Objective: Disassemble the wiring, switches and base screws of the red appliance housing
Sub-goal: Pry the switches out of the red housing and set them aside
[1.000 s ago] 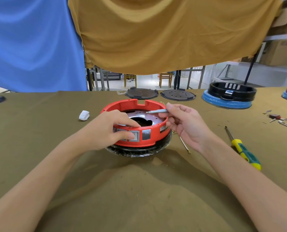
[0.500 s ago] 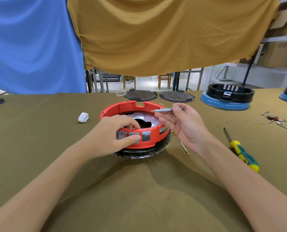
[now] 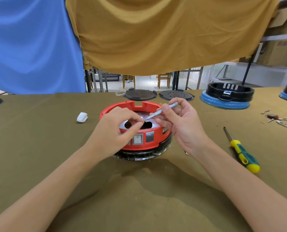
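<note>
The red appliance housing stands on a black base mid-table, its open top showing a silver metal plate with dark holes. A white rocker switch sits in its front wall. My right hand grips a slim silver screwdriver that slants down-left into the housing. My left hand hovers over the front rim, with thumb and forefinger pinched together at the screwdriver's tip. Whatever lies between those fingertips is too small to see.
A yellow-green screwdriver lies to the right, with a tiny gold part near my right wrist. Two black discs and a black-and-blue housing stand at the back. Loose parts are far right, a white lump left.
My left hand let go of the housing's front wall and rose to the screwdriver's tip. My right hand tilted the screwdriver from level to slanting down into the housing.
</note>
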Tool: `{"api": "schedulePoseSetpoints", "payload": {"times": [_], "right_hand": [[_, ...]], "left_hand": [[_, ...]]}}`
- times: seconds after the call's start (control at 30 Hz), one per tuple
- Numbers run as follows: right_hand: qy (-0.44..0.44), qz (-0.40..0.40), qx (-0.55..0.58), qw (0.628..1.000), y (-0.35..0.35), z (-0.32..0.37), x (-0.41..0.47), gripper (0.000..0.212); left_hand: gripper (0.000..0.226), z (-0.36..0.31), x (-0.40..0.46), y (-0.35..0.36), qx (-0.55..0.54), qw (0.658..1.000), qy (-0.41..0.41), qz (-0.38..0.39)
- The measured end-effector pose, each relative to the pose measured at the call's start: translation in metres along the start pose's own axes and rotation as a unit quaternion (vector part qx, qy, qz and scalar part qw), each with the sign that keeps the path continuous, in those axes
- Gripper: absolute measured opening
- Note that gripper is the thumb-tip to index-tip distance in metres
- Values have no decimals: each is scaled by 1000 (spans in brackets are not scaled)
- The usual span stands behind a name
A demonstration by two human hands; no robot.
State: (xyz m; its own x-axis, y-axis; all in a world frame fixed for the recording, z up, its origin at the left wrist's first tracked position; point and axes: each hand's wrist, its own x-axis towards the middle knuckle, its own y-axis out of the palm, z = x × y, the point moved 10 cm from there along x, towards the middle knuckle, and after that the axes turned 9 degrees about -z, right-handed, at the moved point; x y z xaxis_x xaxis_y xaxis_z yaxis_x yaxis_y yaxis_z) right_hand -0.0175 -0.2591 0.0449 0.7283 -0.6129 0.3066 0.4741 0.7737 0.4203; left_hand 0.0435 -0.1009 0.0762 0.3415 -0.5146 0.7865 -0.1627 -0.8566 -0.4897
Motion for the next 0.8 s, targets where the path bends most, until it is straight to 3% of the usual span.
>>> {"api": "schedulePoseSetpoints", "payload": {"times": [0.17,0.33,0.47,0.63,0.8], "right_hand": [[-38,10,-39,998,4,4,-4,32],[-20,19,-43,999,7,-5,-4,24],[-2,38,-29,999,13,-8,-5,22],[-15,35,-57,998,16,-5,-8,15],[-92,60,-127,986,23,8,-13,4]], "left_hand": [[10,-3,-1,0,6,1000,7,-8],[10,-11,-1,3,44,998,53,-4],[13,-8,-1,5,32,999,42,7],[33,16,-1,8,-15,993,-16,112],[27,33,-7,16,37,983,-30,178]]}}
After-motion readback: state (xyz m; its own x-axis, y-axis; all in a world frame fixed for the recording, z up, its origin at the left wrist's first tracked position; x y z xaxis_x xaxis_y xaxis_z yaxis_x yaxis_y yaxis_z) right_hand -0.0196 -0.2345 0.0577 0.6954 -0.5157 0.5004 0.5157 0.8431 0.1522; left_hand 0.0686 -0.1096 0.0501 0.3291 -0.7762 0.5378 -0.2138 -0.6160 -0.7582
